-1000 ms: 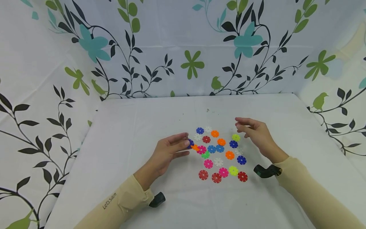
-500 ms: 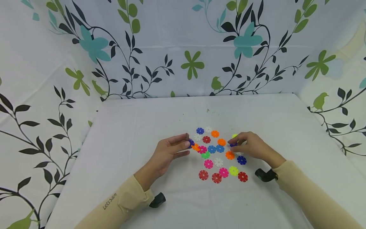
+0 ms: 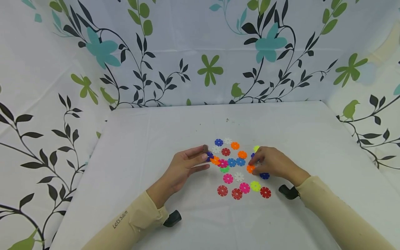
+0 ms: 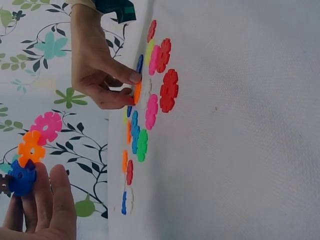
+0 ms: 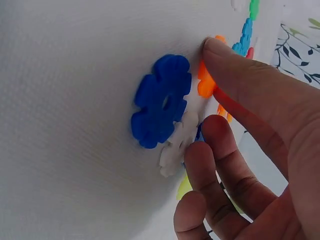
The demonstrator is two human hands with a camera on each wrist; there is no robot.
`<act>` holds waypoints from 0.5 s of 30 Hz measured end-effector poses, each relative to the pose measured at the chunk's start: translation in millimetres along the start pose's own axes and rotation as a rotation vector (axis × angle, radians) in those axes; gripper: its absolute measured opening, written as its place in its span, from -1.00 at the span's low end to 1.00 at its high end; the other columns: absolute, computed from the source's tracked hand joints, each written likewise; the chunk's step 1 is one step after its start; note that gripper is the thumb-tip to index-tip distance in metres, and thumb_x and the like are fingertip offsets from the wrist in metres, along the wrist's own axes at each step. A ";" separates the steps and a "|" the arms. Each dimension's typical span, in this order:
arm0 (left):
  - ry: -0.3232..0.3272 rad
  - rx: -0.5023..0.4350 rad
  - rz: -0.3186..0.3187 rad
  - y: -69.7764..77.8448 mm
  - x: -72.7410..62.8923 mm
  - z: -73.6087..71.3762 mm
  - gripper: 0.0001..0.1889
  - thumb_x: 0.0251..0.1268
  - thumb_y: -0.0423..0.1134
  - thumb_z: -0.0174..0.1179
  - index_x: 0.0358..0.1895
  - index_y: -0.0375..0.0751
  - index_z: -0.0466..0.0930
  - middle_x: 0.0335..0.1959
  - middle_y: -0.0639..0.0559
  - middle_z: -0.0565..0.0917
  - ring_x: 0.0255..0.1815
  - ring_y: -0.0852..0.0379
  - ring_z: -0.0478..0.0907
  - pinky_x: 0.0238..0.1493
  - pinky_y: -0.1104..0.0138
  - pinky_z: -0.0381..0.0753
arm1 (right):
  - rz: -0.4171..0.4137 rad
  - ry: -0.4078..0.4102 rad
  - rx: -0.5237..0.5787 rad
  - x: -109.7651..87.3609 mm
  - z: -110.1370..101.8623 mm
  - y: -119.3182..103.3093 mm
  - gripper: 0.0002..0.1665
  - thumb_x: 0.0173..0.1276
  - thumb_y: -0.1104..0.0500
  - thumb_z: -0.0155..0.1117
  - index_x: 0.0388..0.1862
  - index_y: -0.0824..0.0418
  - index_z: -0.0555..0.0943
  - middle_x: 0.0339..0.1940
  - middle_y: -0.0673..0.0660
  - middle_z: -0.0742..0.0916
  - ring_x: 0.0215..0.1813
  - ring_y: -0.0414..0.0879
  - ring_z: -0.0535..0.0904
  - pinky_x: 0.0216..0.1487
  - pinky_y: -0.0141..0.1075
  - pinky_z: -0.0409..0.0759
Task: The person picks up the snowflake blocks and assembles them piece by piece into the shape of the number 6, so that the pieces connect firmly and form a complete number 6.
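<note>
My left hand (image 3: 179, 170) holds up a short chain of interlocking flower-shaped discs by its blue disc (image 4: 22, 178). An orange disc (image 4: 31, 149) is joined to that, and a pink disc (image 4: 48, 127) forms the far end. A dark piece (image 4: 4, 184) shows beside the blue one, partly cut off by the frame. Over the right of the loose discs, my right hand (image 3: 276, 161) pinches a single orange disc (image 5: 206, 82) at the tabletop between thumb and index finger. A blue disc (image 5: 162, 102) and a white disc (image 5: 179, 145) lie close by those fingers.
Several loose discs lie flat between and below the hands, among them a green disc (image 3: 224, 169), a yellow disc (image 3: 255, 186) and a red disc (image 3: 222, 190). They rest on a white-covered table (image 3: 156, 139). A leaf-patterned cloth (image 3: 187, 41) hangs behind.
My right hand has come down and left from above the table to the discs, past the dark blue one, onto the orange disc. The left hand's chain has shifted slightly right.
</note>
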State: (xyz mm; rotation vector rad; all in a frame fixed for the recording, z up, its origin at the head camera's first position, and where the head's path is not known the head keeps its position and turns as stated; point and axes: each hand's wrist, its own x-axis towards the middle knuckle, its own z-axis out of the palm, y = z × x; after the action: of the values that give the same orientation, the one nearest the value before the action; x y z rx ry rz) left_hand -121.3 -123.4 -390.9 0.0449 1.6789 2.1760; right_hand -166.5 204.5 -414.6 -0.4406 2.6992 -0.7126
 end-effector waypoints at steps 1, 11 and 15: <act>0.002 0.001 0.000 0.1 -0.1 0.2 -0.46 0.41 -0.28 0.29 0.41 -0.28 0.46 0.36 -0.13 0.53 0.25 -0.04 0.58 0.15 0.12 0.59 | -0.008 -0.002 0.000 0.3 0.1 -0.2 -0.72 0.06 0.08 0.67 -0.23 -0.04 0.80 -0.15 0.01 0.67 -0.07 -0.02 0.54 -0.21 -0.23 0.66; 0.006 0.034 0.002 -1.0 -1.1 0.7 -0.50 0.39 -0.31 0.30 0.38 -0.23 0.51 0.28 -0.11 0.58 0.19 -0.04 0.61 0.19 0.04 0.57 | -0.048 -0.039 0.059 1.8 -6.8 -4.8 -0.84 0.20 0.17 0.56 -0.30 0.00 0.71 -0.34 -0.05 0.69 -0.22 -0.04 0.57 -0.23 -0.24 0.63; -0.006 0.041 -0.003 -1.5 -1.7 -0.3 -0.48 0.37 -0.29 0.33 0.38 -0.22 0.51 0.26 -0.12 0.59 0.15 -0.05 0.63 0.23 0.03 0.53 | -0.108 -0.026 0.170 4.5 -11.4 -12.1 -0.88 0.27 0.20 0.50 -0.23 0.08 0.72 -0.30 -0.01 0.71 -0.28 -0.02 0.64 -0.21 -0.21 0.67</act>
State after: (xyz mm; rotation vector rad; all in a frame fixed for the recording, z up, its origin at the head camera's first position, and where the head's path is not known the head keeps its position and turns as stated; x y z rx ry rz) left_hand -119.3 -123.9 -392.1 0.0592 1.7188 2.1373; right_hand -172.3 197.6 -399.9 -0.5519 2.5794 -0.9511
